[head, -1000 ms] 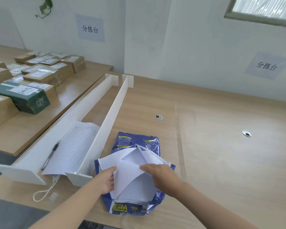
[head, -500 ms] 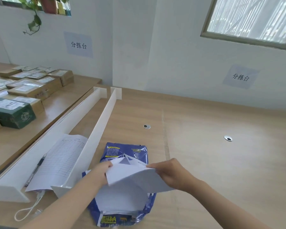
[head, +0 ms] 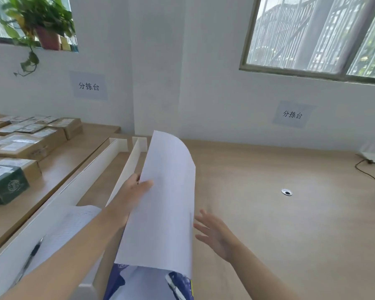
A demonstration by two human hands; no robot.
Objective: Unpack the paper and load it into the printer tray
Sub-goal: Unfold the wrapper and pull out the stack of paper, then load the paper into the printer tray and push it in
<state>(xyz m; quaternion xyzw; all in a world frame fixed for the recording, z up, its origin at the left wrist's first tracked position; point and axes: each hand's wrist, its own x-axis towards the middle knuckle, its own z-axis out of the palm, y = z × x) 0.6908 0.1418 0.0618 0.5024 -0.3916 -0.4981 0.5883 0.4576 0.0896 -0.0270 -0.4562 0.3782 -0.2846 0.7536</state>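
Since half a second ago both hands have left the shared grip: then each pinched an edge of the sheaf low over the wrapper, now only the left hand [head: 132, 191] holds it and the view has tilted up toward the wall.

Left hand: fingers closed on the left edge of the paper sheaf [head: 165, 204], thumb lying across the near face, other fingers hidden behind it. Sheaf is lifted off the table [head: 290, 234]; its long axis runs from near the body up and away, and the far end curls over to the right. Its near end hangs just above the torn blue wrapper [head: 180, 284], which has more white sheets showing inside.

Right hand [head: 214, 232]: empty, fingers spread, palm turned toward the sheaf's right edge, just beside it but not touching.

Judgement: the right hand is the nearer free hand; the sheaf's free edge lies directly to the left of its fingertips, so a short inward reach would steady it. No printer tray is identifiable in view; a dark object at the far right edge is cropped too much to name.
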